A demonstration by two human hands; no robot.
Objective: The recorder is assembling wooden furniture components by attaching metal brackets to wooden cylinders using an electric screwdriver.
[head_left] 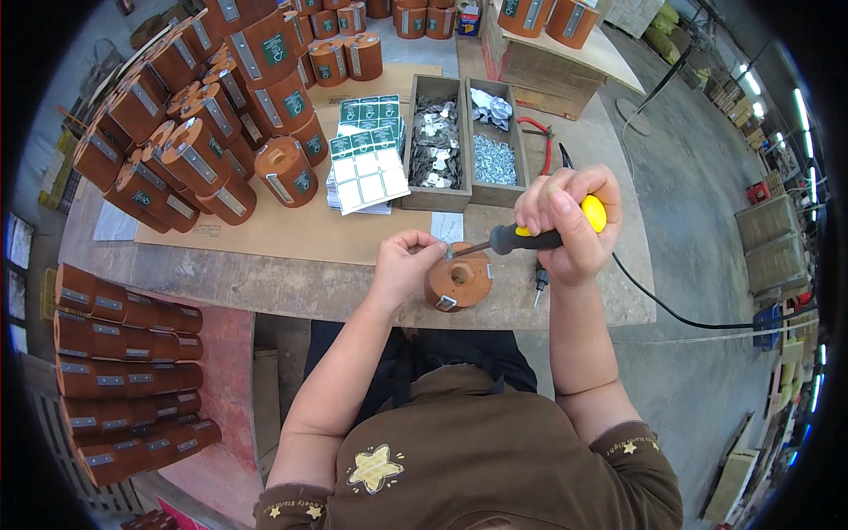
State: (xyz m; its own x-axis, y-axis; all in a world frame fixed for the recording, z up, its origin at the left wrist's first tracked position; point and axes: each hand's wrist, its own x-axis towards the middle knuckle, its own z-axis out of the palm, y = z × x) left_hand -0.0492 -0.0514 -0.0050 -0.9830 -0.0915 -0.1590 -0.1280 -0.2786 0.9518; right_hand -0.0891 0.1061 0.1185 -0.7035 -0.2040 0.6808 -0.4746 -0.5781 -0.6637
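My right hand [574,221] is wrapped round the black and yellow handle of a screwdriver [523,238]. Its shaft points left, toward the fingertips of my left hand [409,263]. There, thumb and finger pinch a small metal piece [449,253], mostly hidden, at the upper rim of a reddish-brown wooden cylinder [478,287]. The cylinder stands at the table's near edge, with a round hole in its top and metal strips on its side. Beside it on the right lies a dark tool with a thin bit [541,281], partly behind my right hand.
Beyond stand a wooden box of small metal plates [435,132] and another of screws [495,161]. Red-handled pliers [546,146] lie right of them, green-and-white label sheets [371,168] left. Similar cylinders [199,159] are piled at left; more rows [132,344] stand below. A black cable [680,314] trails right.
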